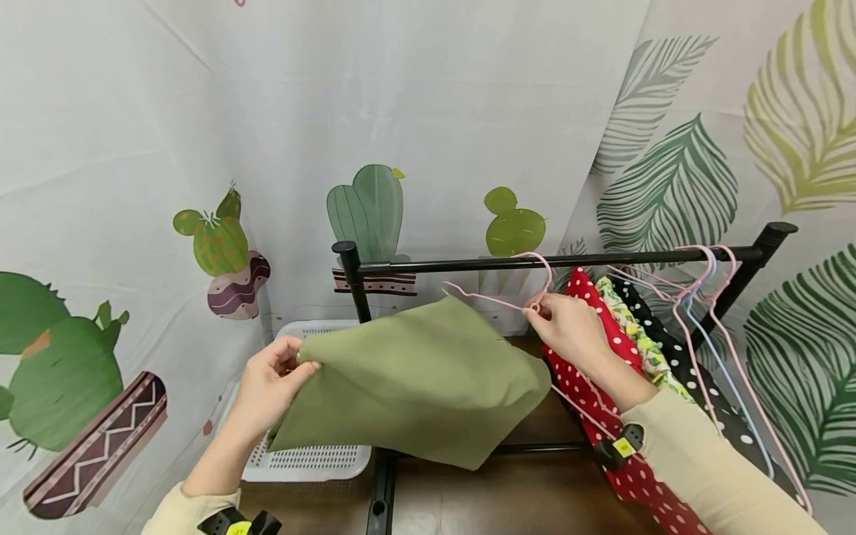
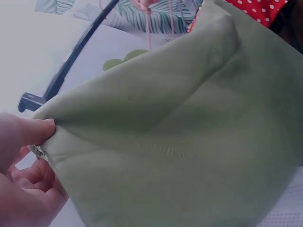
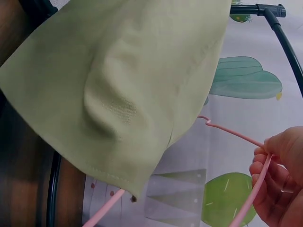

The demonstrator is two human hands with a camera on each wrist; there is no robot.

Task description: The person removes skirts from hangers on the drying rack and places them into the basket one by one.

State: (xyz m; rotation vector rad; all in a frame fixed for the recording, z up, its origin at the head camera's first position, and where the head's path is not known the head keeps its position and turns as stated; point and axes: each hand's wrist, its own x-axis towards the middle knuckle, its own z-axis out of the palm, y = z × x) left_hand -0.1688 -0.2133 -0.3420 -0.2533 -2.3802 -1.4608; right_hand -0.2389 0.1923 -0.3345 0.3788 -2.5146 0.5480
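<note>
My left hand pinches one corner of a plain olive-green cloth between thumb and fingers, stretching it out toward the left. The cloth spreads across a pink hanger and covers much of it. Up at the neck, just below the hook, my right hand pinches the hanger. Its hook overlaps the black rail in the head view. One notched shoulder end sticks out above the cloth's top edge, and part of the lower bar shows beneath the cloth in the right wrist view.
Red polka-dot cloth, lemon-print cloth and black dotted cloth hang at the rail's right. Bare pink and blue hangers hang beside them. A white perforated basket sits behind the green cloth at left. Printed curtains stand behind.
</note>
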